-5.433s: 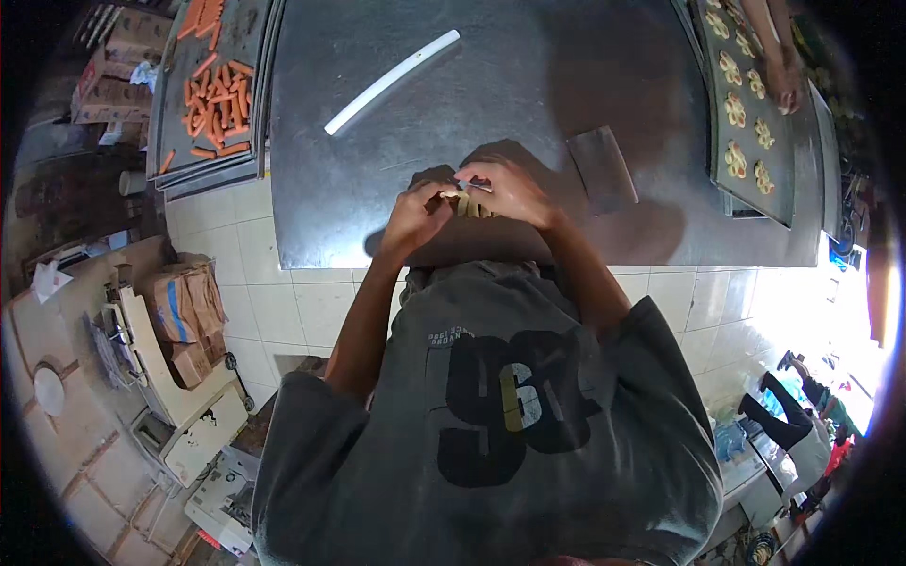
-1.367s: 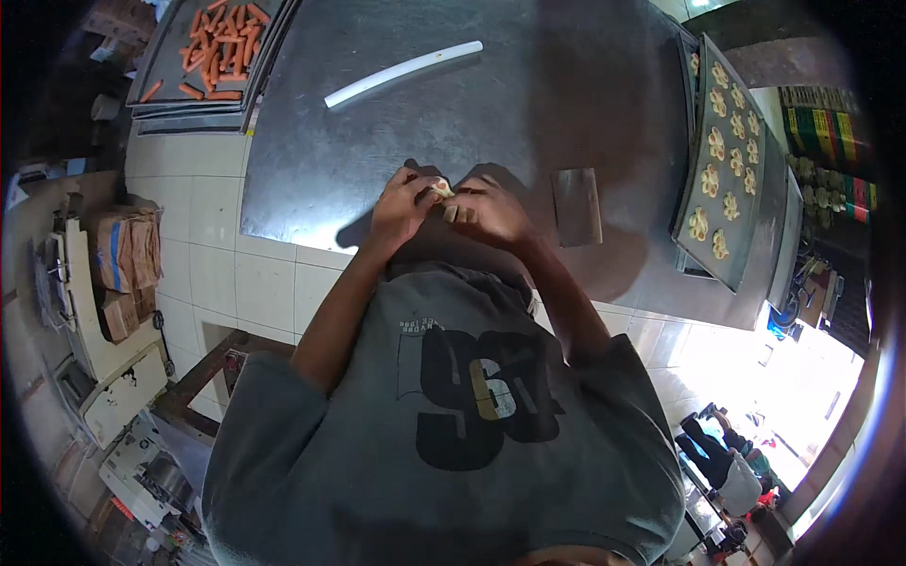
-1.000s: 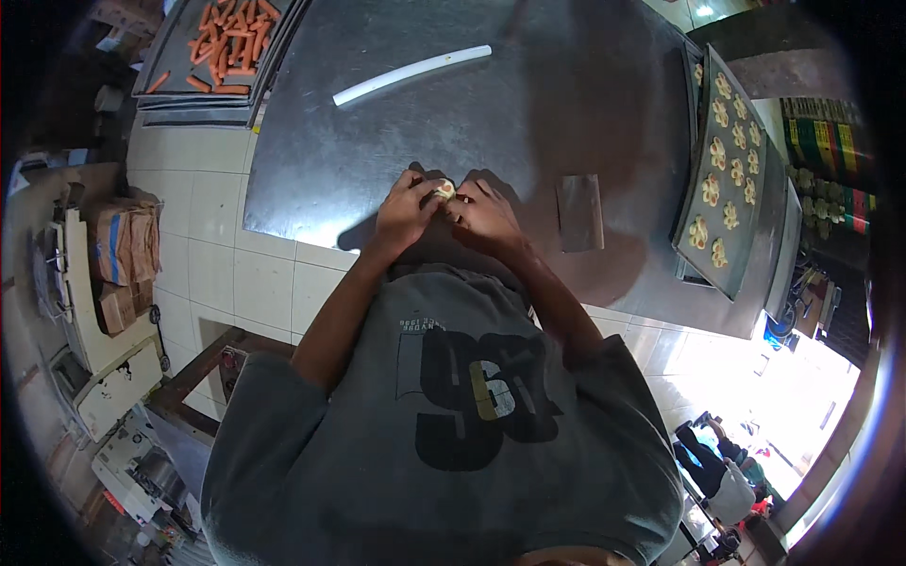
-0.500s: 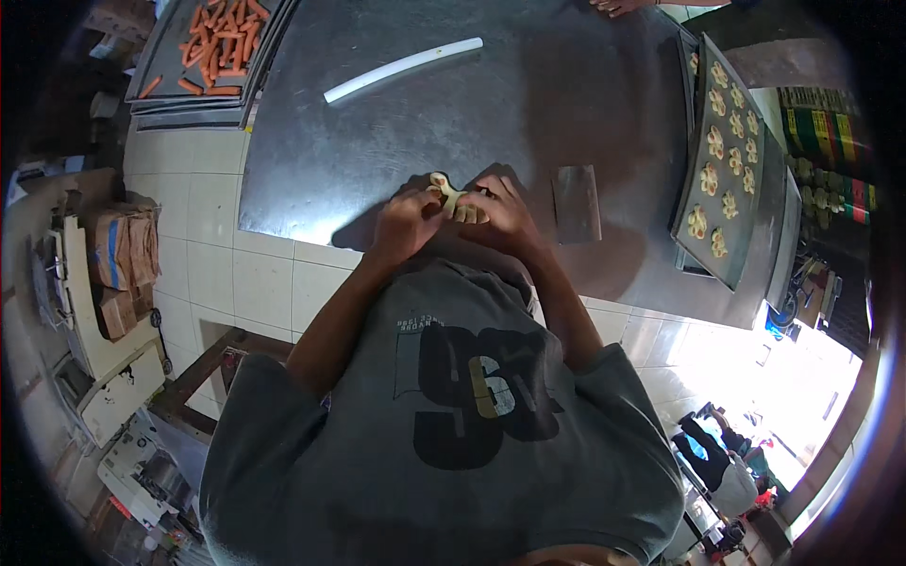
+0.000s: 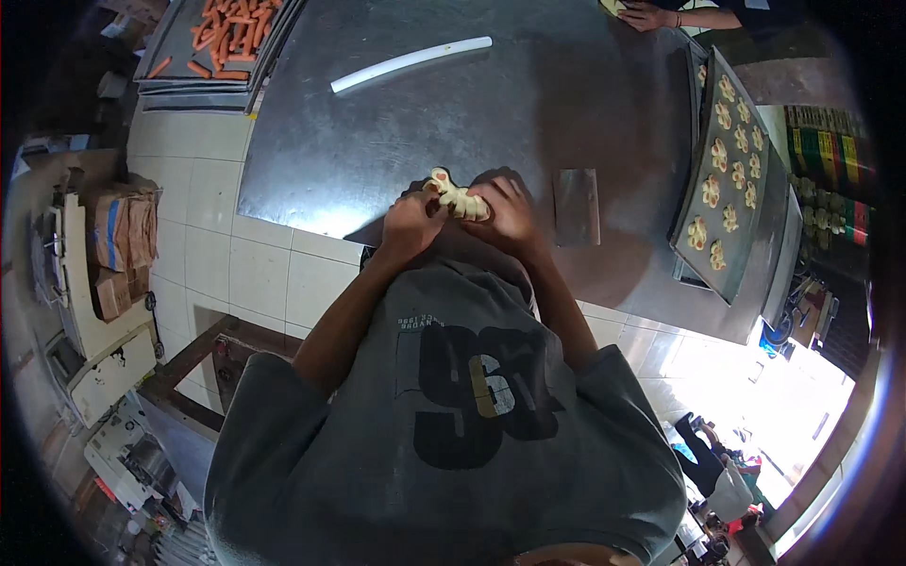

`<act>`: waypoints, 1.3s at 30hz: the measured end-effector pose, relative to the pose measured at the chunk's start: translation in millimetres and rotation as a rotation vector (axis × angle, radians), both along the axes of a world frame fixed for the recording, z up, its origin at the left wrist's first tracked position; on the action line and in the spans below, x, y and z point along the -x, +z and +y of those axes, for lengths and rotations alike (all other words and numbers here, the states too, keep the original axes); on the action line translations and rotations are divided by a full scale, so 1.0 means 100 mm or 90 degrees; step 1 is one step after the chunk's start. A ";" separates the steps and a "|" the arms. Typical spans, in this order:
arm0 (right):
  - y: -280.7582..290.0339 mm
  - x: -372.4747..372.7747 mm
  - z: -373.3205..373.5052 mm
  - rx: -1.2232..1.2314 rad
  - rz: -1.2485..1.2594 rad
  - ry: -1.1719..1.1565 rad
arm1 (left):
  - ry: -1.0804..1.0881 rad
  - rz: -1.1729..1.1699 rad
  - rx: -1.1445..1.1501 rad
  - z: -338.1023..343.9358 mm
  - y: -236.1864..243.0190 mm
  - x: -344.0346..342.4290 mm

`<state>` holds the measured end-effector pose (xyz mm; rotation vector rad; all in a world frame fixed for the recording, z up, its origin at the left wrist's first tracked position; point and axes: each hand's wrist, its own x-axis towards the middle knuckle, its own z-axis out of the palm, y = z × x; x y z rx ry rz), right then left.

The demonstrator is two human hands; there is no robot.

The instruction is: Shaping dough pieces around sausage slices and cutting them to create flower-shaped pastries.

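Note:
A pale dough roll [image 5: 462,202], cut into several segments with reddish sausage showing in it, is held between my two hands just above the near edge of the dark metal table [image 5: 453,123]. My left hand [image 5: 413,226] grips its left end, fingers curled round the dough. At its right end, my right hand [image 5: 511,219] has thumb and fingers closed on the last segments. A flat rectangular metal scraper [image 5: 578,209] lies on the table right of my right hand. Some fingertips are hidden behind the dough.
A white rod [image 5: 412,65] lies across the table farther off. At far left, sausages [image 5: 231,38] rest on stacked trays [image 5: 170,47]. A tilted tray [image 5: 706,268] of flower-shaped dough pieces [image 5: 719,156] stands at the right. Another person's hand [image 5: 647,16] holds dough at the far edge.
My hands have shifted slightly apart, and more of the segmented dough shows between them. The other person's hand has come further into view at the far right, with dough.

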<state>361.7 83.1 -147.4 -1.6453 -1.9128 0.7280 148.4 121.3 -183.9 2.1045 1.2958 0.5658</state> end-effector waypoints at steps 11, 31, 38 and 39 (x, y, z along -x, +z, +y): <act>-0.15 -0.30 -0.18 0.031 0.123 -0.013 | 0.029 0.048 0.003 0.00 0.12 -0.01; -0.24 -0.39 0.04 0.201 0.257 -0.071 | 0.031 0.072 0.151 -0.02 0.21 0.00; -0.11 -0.26 0.25 0.193 0.293 -0.091 | 0.032 0.038 0.158 0.02 0.24 0.00; -0.11 -0.25 0.30 0.181 0.289 -0.085 | 0.024 0.035 0.159 0.03 0.25 0.00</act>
